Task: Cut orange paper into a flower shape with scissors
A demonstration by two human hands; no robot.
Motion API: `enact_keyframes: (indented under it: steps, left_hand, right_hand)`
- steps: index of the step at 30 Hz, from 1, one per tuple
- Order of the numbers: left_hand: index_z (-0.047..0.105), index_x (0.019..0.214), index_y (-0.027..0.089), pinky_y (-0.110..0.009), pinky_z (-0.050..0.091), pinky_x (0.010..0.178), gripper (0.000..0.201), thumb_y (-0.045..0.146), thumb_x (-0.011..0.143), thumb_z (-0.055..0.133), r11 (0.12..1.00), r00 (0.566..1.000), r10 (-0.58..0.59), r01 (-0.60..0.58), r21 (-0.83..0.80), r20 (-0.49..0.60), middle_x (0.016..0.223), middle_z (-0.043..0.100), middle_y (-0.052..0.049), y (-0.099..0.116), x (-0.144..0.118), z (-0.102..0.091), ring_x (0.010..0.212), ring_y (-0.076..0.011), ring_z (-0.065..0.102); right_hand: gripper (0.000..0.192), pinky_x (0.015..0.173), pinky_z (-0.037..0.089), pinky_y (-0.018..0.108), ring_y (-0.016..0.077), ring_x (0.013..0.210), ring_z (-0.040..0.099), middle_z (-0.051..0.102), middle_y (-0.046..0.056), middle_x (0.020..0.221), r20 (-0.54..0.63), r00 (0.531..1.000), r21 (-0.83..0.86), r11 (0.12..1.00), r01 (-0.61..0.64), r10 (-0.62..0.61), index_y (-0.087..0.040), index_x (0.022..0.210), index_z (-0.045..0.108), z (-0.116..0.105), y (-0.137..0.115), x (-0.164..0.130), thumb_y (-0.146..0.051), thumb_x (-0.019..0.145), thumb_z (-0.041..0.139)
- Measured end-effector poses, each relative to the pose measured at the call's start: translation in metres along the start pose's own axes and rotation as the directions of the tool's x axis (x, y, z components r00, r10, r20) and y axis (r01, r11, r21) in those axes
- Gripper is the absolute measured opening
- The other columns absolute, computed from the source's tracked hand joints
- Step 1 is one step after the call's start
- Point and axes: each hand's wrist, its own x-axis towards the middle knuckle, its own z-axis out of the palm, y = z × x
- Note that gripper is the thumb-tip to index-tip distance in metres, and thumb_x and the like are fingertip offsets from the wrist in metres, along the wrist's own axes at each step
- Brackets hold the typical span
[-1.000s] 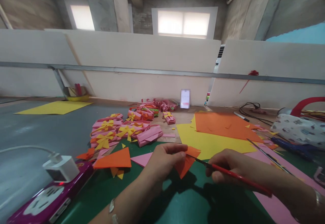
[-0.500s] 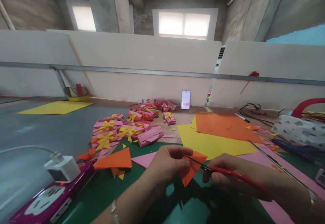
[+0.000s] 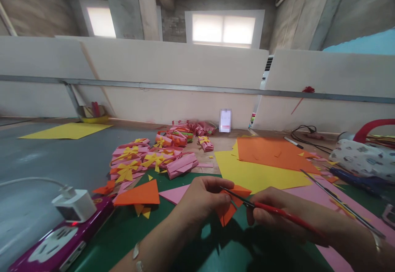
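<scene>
Between finger and thumb, my left hand [image 3: 208,196] pinches a folded piece of orange paper [image 3: 227,214] above the green mat [image 3: 173,243]. My right hand [image 3: 274,210] grips red-handled scissors [image 3: 286,214], whose blades lie across the orange paper close to my left thumb. A slit of the dark background shows through the paper beside the blades. My left fingers hide part of the sheet. Left of my hands lies another folded orange piece [image 3: 138,193] with yellow scraps under it, and a pink sheet [image 3: 174,194] sits beside that.
Pink paper pieces with yellow bows [image 3: 154,156] are heaped at centre left. Large yellow [image 3: 262,177] and orange [image 3: 271,152] sheets lie behind my hands. A purple power strip [image 3: 64,239] with a white charger [image 3: 74,206] stands at left. A phone [image 3: 225,120] leans at the back.
The scissor blades have shifted slightly on the orange paper, and a gap in the paper now shows more clearly below them. Both hands keep nearly the same place and grip.
</scene>
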Motion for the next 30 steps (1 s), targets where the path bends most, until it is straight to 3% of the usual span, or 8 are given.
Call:
enact_keyframes:
  steps: [8, 21, 30]
  left_hand:
    - [0.072, 0.083, 0.013, -0.027, 0.047, 0.068, 0.027, 0.009, 0.057, 0.067, 1.0, 1.0, -0.003, 0.003, 0.024, -0.009, 0.077, 0.073, -0.009, 0.0002, 0.0002, 0.0006, 0.065, -0.0144, 0.063]
    - [0.073, 0.084, 0.012, -0.025, 0.047, 0.066, 0.029, 0.006, 0.056, 0.067, 1.0, 1.0, -0.011, 0.011, 0.009, 0.016, 0.074, 0.073, -0.008, 0.0011, 0.0019, -0.0022, 0.063, -0.0136, 0.063]
    - [0.073, 0.085, 0.013, -0.027, 0.048, 0.069, 0.029, 0.007, 0.057, 0.067, 1.0, 1.0, 0.0, 0.0, 0.011, 0.008, 0.079, 0.073, -0.008, 0.0016, -0.0005, -0.0013, 0.069, -0.0159, 0.065]
  right_hand:
    - [0.052, 0.045, 0.027, 0.02, 0.01, 0.055, 0.031, 0.039, -0.003, 0.06, -0.004, 1.0, -0.024, 1.0, -0.011, 0.011, -0.018, 0.073, 0.061, -0.0008, -0.003, 0.0007, -0.069, 0.076, 0.052]
    - [0.044, 0.046, 0.019, 0.021, 0.0075, 0.055, 0.026, 0.031, -0.006, 0.063, 0.114, 0.993, -0.001, 1.0, 0.013, -0.013, -0.017, 0.068, 0.044, -0.0038, 0.0016, 0.0065, -0.058, 0.083, 0.053]
    - [0.045, 0.046, 0.019, 0.021, 0.0074, 0.055, 0.027, 0.033, -0.005, 0.063, 0.139, 0.99, 0.014, 1.0, 0.003, -0.005, -0.017, 0.068, 0.045, -0.0055, 0.0044, 0.0095, -0.058, 0.084, 0.051]
